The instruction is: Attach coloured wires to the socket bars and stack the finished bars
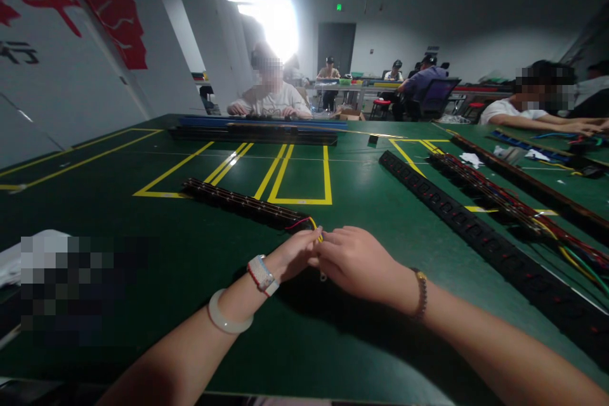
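A long black strip (242,203) lies slantwise on the green table (304,336), with red and yellow wires (307,222) coming out of its near end. My left hand (297,252) and my right hand (354,260) meet at that end. Both are closed in a pinch around the yellow wire. What the fingertips do beneath is hidden.
A longer black socket strip (457,219) runs diagonally at the right, beside another strip with red wiring (495,196). Blue and black bars (257,130) lie at the far side. Yellow lines mark the table. Other people sit working at the far edge and right.
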`<state>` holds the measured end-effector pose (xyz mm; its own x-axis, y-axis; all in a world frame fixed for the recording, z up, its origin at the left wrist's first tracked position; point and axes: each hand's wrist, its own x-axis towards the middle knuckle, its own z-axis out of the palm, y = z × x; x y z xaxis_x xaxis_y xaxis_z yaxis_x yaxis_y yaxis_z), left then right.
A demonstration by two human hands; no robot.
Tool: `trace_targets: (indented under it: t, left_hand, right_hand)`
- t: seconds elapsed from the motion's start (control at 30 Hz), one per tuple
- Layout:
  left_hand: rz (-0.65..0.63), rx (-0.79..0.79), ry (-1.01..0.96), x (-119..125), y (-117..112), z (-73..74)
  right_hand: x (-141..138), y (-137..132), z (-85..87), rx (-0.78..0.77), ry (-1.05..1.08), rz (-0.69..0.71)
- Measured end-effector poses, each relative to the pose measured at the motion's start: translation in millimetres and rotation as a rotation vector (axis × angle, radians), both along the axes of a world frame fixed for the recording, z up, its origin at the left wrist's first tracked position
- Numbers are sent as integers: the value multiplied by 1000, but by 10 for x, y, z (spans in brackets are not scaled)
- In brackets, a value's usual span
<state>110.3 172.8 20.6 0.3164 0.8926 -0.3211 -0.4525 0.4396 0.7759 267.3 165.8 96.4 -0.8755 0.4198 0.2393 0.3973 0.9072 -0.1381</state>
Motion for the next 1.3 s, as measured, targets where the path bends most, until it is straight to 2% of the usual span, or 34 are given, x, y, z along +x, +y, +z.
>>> trace_targets:
  t: [0.23, 0.37, 0.5, 0.7, 0.8, 0.9, 1.07, 1.2, 1.3]
  left_hand:
    - [-18, -29, -179, -54, 28, -19]
    - [10, -55, -183, -58, 25, -12]
    - [7, -15, -192, -57, 15, -16]
    - [-10, 96, -156, -30, 17, -59]
    - [-50, 118, -148, -7, 14, -55]
    - [-16, 119, -126, 10, 5, -31]
    - [74, 22, -22, 14, 2, -15]
    - [82, -26, 46, -2, 23, -26]
    - [68, -38, 29, -16, 35, -22]
  right_hand:
    - [100, 195, 122, -328, 257, -214]
    - [119, 244, 145, -401, 317, -268]
    - [126, 242, 162, -350, 296, -221]
    - [120, 168, 140, -164, 184, 41]
    - [91, 142, 90, -123, 100, 94]
    - [81, 159, 67, -102, 108, 18]
    - [166, 310, 112, -58, 170, -211]
    - [285, 509, 104, -3, 85, -354]
    - [357, 659, 27, 49, -25, -433]
